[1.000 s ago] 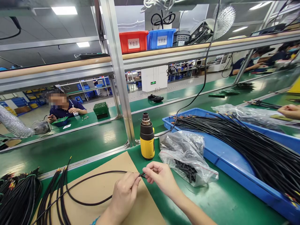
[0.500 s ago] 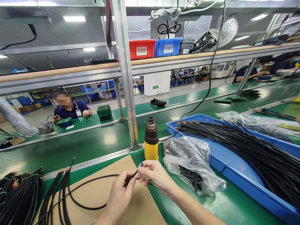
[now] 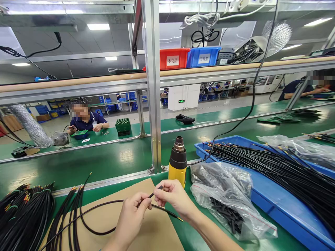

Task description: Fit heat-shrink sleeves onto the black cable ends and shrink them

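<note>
My left hand (image 3: 134,212) is closed in a pinch on a black cable (image 3: 102,205), which loops to the left across the cardboard. Close beside it, my right hand (image 3: 172,198) pinches a short black tube (image 3: 160,188) between thumb and fingertips, at the cable part held up between both hands. Whether the tube is around the cable, I cannot tell. A cable end with yellow and dark wire tips (image 3: 179,218) sticks out below my right hand. Just behind the hands a yellow and black heat gun (image 3: 178,162) stands nozzle up.
Brown cardboard (image 3: 157,230) covers the green bench. To the left lie bundled black cables (image 3: 28,216). A clear bag of short black tubes (image 3: 227,212) and a blue tray (image 3: 261,188) of long cables are at the right. A metal post (image 3: 154,87) rises ahead; a co-worker (image 3: 87,120) sits beyond.
The view has shifted, so the scene sits further right. The tube and cable in my hands now tilt less steeply, and more of the cable end shows below my right hand.
</note>
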Action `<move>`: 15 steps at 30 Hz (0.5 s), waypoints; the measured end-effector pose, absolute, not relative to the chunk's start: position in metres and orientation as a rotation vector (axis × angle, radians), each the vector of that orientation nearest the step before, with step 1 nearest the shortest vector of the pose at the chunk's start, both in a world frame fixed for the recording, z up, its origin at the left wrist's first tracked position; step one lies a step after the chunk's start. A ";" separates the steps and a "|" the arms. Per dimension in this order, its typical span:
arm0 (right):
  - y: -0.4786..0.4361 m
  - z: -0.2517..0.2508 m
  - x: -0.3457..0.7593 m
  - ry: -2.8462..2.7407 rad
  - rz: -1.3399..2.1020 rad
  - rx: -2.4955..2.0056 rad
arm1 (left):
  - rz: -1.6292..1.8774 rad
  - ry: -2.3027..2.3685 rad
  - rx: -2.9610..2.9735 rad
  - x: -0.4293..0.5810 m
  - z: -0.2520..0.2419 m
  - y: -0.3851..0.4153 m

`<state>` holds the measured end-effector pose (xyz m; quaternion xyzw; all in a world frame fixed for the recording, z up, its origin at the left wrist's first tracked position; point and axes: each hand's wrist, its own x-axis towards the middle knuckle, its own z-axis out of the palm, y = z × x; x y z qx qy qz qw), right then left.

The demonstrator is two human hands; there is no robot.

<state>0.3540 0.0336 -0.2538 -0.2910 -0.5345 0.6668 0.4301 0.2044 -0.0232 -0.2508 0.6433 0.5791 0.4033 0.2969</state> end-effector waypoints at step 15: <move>0.033 -0.258 0.351 -1.217 1.759 -0.803 | 1.493 1.557 2.799 0.199 -0.275 -0.020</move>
